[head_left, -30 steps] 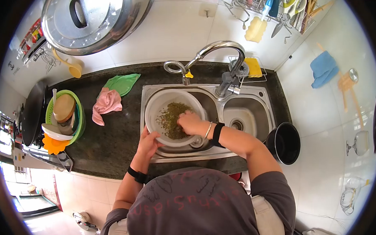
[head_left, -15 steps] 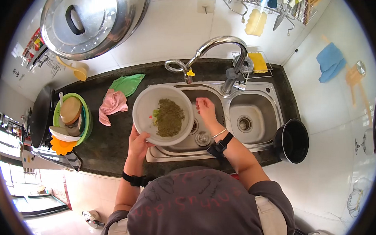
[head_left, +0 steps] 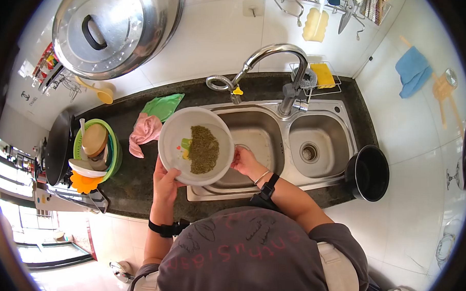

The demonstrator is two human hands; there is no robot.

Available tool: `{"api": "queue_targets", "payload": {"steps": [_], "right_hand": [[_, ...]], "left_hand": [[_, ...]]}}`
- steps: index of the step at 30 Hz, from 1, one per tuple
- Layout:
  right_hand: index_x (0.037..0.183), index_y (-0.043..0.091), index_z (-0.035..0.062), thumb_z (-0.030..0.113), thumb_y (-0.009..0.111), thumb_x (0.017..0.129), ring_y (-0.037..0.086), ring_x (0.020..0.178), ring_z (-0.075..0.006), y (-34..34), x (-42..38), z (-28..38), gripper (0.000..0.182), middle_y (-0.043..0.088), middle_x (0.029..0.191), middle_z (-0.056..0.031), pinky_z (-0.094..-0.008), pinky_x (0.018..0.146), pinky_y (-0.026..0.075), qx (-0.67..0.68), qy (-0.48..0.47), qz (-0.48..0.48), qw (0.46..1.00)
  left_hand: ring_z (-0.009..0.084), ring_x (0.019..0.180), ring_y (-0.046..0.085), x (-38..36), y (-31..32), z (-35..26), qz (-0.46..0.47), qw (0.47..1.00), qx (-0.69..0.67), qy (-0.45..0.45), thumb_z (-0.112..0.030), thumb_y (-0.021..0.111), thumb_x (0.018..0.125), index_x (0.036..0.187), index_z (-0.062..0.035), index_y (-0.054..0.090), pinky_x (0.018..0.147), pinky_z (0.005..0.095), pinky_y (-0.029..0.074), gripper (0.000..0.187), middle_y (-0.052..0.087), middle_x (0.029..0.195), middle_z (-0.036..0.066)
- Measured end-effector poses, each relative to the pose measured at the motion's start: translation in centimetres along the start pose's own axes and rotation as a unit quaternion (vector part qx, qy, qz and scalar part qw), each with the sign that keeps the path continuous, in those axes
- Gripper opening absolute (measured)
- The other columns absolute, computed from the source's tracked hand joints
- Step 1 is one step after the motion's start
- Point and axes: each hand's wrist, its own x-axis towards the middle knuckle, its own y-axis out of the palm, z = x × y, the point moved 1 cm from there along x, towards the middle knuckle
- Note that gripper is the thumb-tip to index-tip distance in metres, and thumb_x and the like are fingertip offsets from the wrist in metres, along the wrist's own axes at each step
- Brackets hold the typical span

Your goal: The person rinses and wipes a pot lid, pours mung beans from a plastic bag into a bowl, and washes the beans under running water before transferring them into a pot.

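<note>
A round white bowl [head_left: 172, 125] is held up over the left side of the double sink [head_left: 264, 126]. In it lies a heap of small greenish-brown grains [head_left: 204, 150], whose exact kind I cannot make out. A small green, yellow and red print shows on the bowl's bottom beside the heap. My left hand [head_left: 166, 181] grips the bowl's near-left rim, thumb on top and the other fingers hidden underneath. At the right rim, my right hand [head_left: 244, 161] has its fingers curled against the bowl, their tips partly hidden.
The faucet [head_left: 282, 55] arches behind the sink. A black pot [head_left: 368, 173] stands to the right. Pink [head_left: 145, 132] and green cloths [head_left: 163, 106] lie on the dark counter, left of the bowl. Farther left is a green basket [head_left: 114, 157] with dishes. A yellow sponge [head_left: 325, 76] sits behind the faucet.
My right hand has come from over the sink to the bowl's right rim and taken hold there. The bowl has shifted slightly left, and the grains in it look more spread out.
</note>
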Motion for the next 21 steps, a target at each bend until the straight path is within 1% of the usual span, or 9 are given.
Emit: {"api": "queue_targets", "payload": {"steps": [4, 6, 7, 8, 10, 12, 15, 18, 21], "right_hand": [[0.09, 0.058, 0.0113, 0.033, 0.039, 0.097, 0.055, 0.068, -0.0179, 1.4, -1.0, -0.4, 0.03, 0.059, 0.076, -0.0018, -0.0351, 0.065, 0.049, 0.024, -0.001, -0.019, 1.0], [0.08, 0.055, 0.0109, 0.029, 0.042, 0.097, 0.047, 0.055, -0.0149, 2.9, -2.1, -0.1, 0.028, 0.052, 0.066, 0.0, -0.0307, 0.052, 0.042, 0.073, 0.001, -0.059, 0.996], [0.08, 0.055, 0.0109, 0.029, 0.042, 0.097, 0.047, 0.055, -0.0149, 2.9, -2.1, -0.1, 0.028, 0.052, 0.066, 0.0, -0.0307, 0.052, 0.042, 0.072, 0.001, -0.059, 0.996], [0.08, 0.056, 0.0106, 0.028, 0.044, 0.096, 0.048, 0.056, -0.0146, 2.7, -1.9, -0.4, 0.026, 0.052, 0.066, -0.0003, -0.0303, 0.053, 0.043, 0.064, 0.002, -0.057, 0.996], [0.081, 0.057, 0.0102, 0.027, 0.046, 0.095, 0.049, 0.057, -0.0143, 2.3, -1.6, -0.6, 0.024, 0.053, 0.066, -0.0006, -0.0298, 0.053, 0.043, 0.056, 0.003, -0.055, 0.997], [0.078, 0.057, 0.0107, 0.024, 0.052, 0.092, 0.05, 0.057, -0.0147, 2.1, -1.5, -0.7, 0.02, 0.052, 0.067, -0.001, -0.0303, 0.053, 0.042, -0.031, 0.004, -0.044, 0.999], [0.075, 0.056, 0.0111, 0.02, 0.055, 0.088, 0.047, 0.056, -0.015, 1.8, -1.1, -1.0, 0.016, 0.051, 0.066, -0.0015, -0.0317, 0.055, 0.041, -0.05, -0.009, -0.069, 0.996], [0.076, 0.056, 0.0111, 0.017, 0.056, 0.086, 0.046, 0.054, -0.0151, 1.7, -0.7, -0.8, 0.012, 0.052, 0.066, -0.0021, -0.0331, 0.055, 0.041, -0.092, 0.0, -0.086, 0.992], [0.079, 0.058, 0.0109, 0.017, 0.055, 0.087, 0.044, 0.051, -0.0151, 2.7, -1.5, -0.4, 0.01, 0.052, 0.065, -0.0023, -0.0335, 0.052, 0.04, -0.092, 0.0, -0.116, 0.989]], "left_hand": [[0.033, 0.098, 0.062, -0.2, 0.0, -0.3, -0.003, 1.0, 0.01, 0.008, 0.009, 0.046, 0.069, 0.137, -0.0055, 0.029, 0.066, 0.0455, 0.06, 0.072, 0.052, 0.12, 0.017], [0.0327, 0.098, 0.062, -0.3, 0.1, -0.4, -0.003, 1.0, 0.01, 0.012, 0.009, 0.046, 0.069, 0.137, -0.0051, 0.028, 0.066, 0.0448, 0.06, 0.072, 0.052, 0.12, 0.017], [0.0324, 0.098, 0.062, -0.3, 0.2, -0.5, -0.003, 1.0, 0.012, 0.015, 0.009, 0.046, 0.069, 0.138, -0.0047, 0.028, 0.066, 0.0442, 0.06, 0.072, 0.052, 0.12, 0.017], [0.0324, 0.098, 0.062, -0.3, 0.3, -0.7, -0.004, 1.0, 0.011, 0.015, 0.009, 0.046, 0.069, 0.138, -0.0047, 0.028, 0.066, 0.0442, 0.06, 0.072, 0.052, 0.12, 0.017], [0.0294, 0.099, 0.062, -0.4, 0.5, -0.9, -0.002, 1.0, 0.019, 0.007, 0.01, 0.044, 0.07, 0.141, -0.0046, 0.025, 0.068, 0.0395, 0.061, 0.075, 0.051, 0.121, 0.017], [0.0289, 0.099, 0.062, -0.5, 1.0, -1.4, -0.003, 1.0, 0.024, 0.012, 0.01, 0.044, 0.069, 0.141, -0.0044, 0.025, 0.068, 0.0392, 0.06, 0.075, 0.052, 0.121, 0.017], [0.0276, 0.099, 0.062, -0.5, 1.3, -1.6, -0.003, 0.999, 0.032, 0.017, 0.01, 0.044, 0.069, 0.141, -0.0041, 0.025, 0.069, 0.0382, 0.06, 0.075, 0.052, 0.121, 0.016], [0.0264, 0.1, 0.062, -0.6, 1.5, -1.8, -0.006, 0.999, 0.041, 0.019, 0.01, 0.044, 0.069, 0.141, -0.0037, 0.026, 0.07, 0.0369, 0.06, 0.075, 0.052, 0.121, 0.016], [0.0258, 0.101, 0.061, -0.7, 1.7, -2.1, -0.005, 0.998, 0.052, 0.019, 0.01, 0.044, 0.069, 0.141, -0.0032, 0.026, 0.071, 0.0361, 0.06, 0.076, 0.052, 0.122, 0.016]]}}
